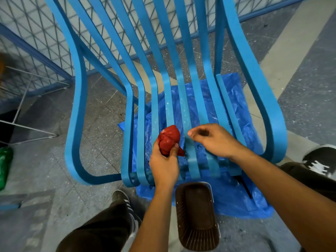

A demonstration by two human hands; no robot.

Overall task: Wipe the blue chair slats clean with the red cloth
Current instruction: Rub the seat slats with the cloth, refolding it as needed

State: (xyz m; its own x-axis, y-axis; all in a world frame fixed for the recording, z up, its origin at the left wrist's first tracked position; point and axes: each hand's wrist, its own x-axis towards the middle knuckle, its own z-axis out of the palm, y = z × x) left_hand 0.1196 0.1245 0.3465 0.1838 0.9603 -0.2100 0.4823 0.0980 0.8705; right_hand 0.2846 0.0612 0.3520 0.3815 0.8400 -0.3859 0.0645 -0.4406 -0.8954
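Gripping the red cloth (pixel 169 139) in a tight bunch, the left hand (pixel 163 164) held it just above the front part of the blue chair (pixel 76 110) seat, over the gap between two middle slats (pixel 192 106). The wad stood up out of the fist, and whether it touched a slat could not be told. The right hand (pixel 216 139) hovered just beside it on the right, fingers loosely curled and holding nothing, its fingertips pointing toward the cloth. The slats ran lengthwise away from the person, from the seat's near edge back and then up into the backrest, so a wipe would likely have to travel along that long axis, forward and away. The left hand, already carrying the cloth, was the nearer one for the slats on the left and centre; those at the right lay under the empty right hand. Pale specks showed on the slats further back. A brown basket (pixel 198 215) stood on blue plastic sheeting (pixel 236 202) at the person's feet.
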